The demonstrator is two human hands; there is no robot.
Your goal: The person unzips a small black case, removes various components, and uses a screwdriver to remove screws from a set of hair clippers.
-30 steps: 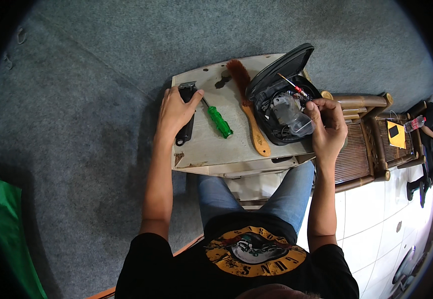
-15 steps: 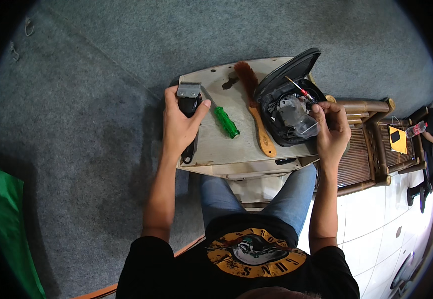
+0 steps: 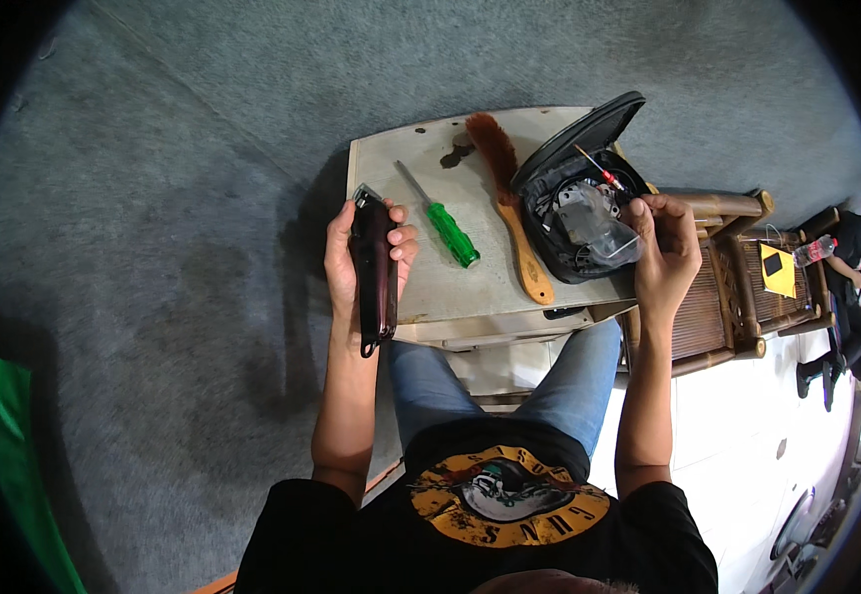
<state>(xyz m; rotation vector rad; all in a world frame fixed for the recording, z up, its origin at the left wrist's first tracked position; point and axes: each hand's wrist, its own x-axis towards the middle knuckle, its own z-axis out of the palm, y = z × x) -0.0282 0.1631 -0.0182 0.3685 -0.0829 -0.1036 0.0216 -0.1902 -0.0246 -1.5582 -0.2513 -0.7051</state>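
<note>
My left hand (image 3: 339, 267) is wrapped round a dark maroon and black hair clipper (image 3: 376, 272), its metal blade end pointing away from me. The clipper is held up by the left edge of the small table (image 3: 430, 292). Pinched in my right hand (image 3: 670, 243) is a small screwdriver (image 3: 608, 178) with a thin shaft and a red band, angled up and left; the fingers hide part of its handle. Below its tip lies an open black zip case (image 3: 549, 252) holding a clear plastic bag (image 3: 604, 238) and small parts too jumbled to name.
A green-handled screwdriver (image 3: 450, 235) lies mid-table, beside a wooden-handled brush (image 3: 521, 247) with brown bristles. To the right stands bamboo furniture (image 3: 703, 317), bearing a yellow item with a dark phone-like object (image 3: 772, 264) and a bottle (image 3: 814, 250). Another person (image 3: 849, 287) is at far right.
My left hand has drawn the clipper slightly toward me and rolled it, so its maroon side now shows and my fingers curl round its right side. The right hand has barely moved.
</note>
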